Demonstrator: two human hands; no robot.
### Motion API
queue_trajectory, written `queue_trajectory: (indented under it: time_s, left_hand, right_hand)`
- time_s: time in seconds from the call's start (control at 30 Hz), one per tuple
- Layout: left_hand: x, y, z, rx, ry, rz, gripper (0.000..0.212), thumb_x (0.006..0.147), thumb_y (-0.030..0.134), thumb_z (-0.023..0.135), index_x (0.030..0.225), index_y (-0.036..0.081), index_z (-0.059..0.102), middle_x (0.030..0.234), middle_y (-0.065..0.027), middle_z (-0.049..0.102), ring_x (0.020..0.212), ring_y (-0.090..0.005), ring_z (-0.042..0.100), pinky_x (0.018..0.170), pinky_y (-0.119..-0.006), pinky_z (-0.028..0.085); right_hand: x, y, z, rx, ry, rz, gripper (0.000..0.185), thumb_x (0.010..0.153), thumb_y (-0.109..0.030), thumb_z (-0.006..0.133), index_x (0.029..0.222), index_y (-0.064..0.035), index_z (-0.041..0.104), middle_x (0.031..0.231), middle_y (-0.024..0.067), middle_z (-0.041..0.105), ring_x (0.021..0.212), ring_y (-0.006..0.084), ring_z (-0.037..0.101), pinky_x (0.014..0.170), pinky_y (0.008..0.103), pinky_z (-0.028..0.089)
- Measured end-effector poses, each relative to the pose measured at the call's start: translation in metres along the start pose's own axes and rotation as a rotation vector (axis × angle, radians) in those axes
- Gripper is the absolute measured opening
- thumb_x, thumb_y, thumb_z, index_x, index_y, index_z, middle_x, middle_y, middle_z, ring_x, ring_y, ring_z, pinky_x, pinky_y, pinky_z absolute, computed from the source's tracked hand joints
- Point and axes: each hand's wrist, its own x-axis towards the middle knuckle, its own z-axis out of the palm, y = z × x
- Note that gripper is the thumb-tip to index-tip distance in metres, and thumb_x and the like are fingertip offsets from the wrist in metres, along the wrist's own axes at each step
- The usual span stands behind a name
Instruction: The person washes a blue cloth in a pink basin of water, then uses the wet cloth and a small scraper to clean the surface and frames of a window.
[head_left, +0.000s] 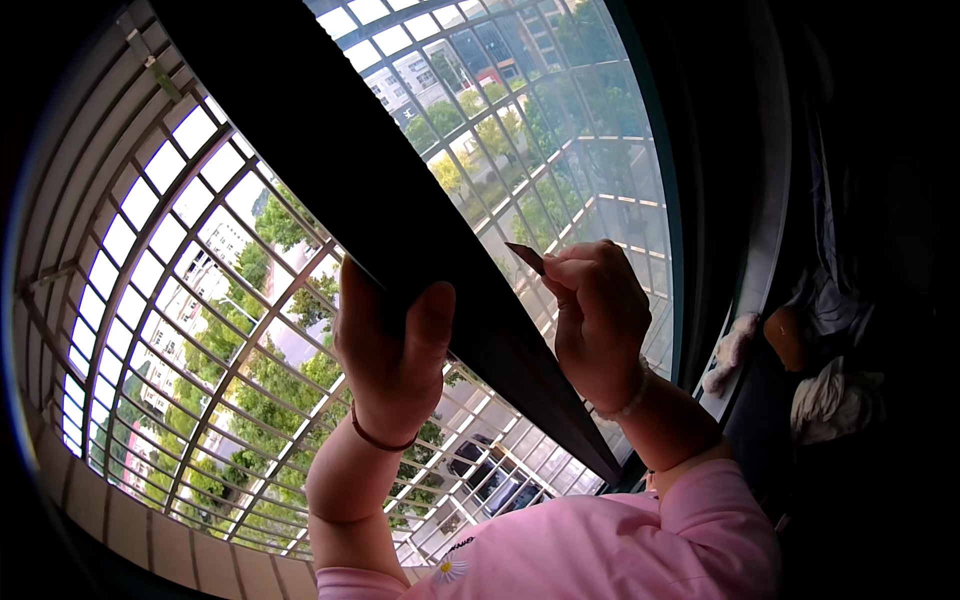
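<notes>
A dark window frame bar (420, 217) runs diagonally across the view, mostly in black shadow. My left hand (397, 352) grips its left edge, thumb on the near face and fingers along the outer side. Between the thumb and fingers of my right hand (600, 322) is a small thin blade (526, 258). Its pointed end faces up and left, in front of the window pane (487, 157). The right hand is just right of the bar, close to the glass. Whether the blade touches the pane, I cannot tell.
A metal security grille (225, 375) encloses the outside of the window. Far below are trees, a road and a parked vehicle (491, 476). On the right, a pale sill (761, 277) bears a fluffy pinkish item (731, 354), with crumpled cloth (832, 401) beyond it in deep shadow.
</notes>
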Motion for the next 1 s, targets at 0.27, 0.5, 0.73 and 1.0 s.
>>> queue_trajectory:
  time_s: [0.27,0.5,0.73,1.0]
  left_hand:
    - [-0.003,0.001,0.001,-0.036,0.01,-0.021,0.045,0.091,0.025,0.066,0.12,-0.004,0.048,0.089,-0.0014,0.06,0.075,-0.0045,0.051,0.065,-0.019,0.042]
    - [-0.003,-0.001,-0.001,-0.005,0.003,-0.002,0.05,0.092,0.026,0.066,0.126,-0.005,0.046,0.094,-0.0035,0.062,0.079,-0.0064,0.054,0.068,-0.02,0.044]
    - [-0.002,-0.001,0.0,-0.043,-0.001,-0.006,0.051,0.092,0.024,0.065,0.129,-0.005,0.045,0.096,-0.0054,0.063,0.082,-0.0077,0.056,0.07,-0.021,0.046]
    - [-0.002,0.005,-0.007,0.036,-0.04,-0.011,0.05,0.091,0.024,0.066,0.127,-0.005,0.046,0.094,-0.0043,0.063,0.079,-0.0072,0.056,0.068,-0.021,0.045]
  right_hand:
    - [0.0,-0.001,0.003,0.056,0.033,-0.02,0.028,0.067,0.017,0.058,0.088,-0.0022,0.058,0.081,0.012,0.058,0.073,0.029,0.058,0.067,0.0386,0.046]
    - [0.005,-0.003,0.002,0.065,0.016,-0.035,0.028,0.069,0.017,0.06,0.09,-0.0008,0.058,0.081,0.0129,0.058,0.071,0.0285,0.059,0.064,0.0359,0.047]
    - [0.008,-0.003,0.004,0.049,0.006,-0.053,0.025,0.073,0.016,0.064,0.091,-0.0006,0.059,0.081,0.0129,0.059,0.071,0.0273,0.06,0.062,0.0325,0.048]
    - [0.005,0.006,-0.007,0.137,-0.01,0.079,0.022,0.075,0.012,0.064,0.089,-0.0038,0.059,0.08,0.0107,0.059,0.073,0.0283,0.06,0.066,0.0362,0.047]
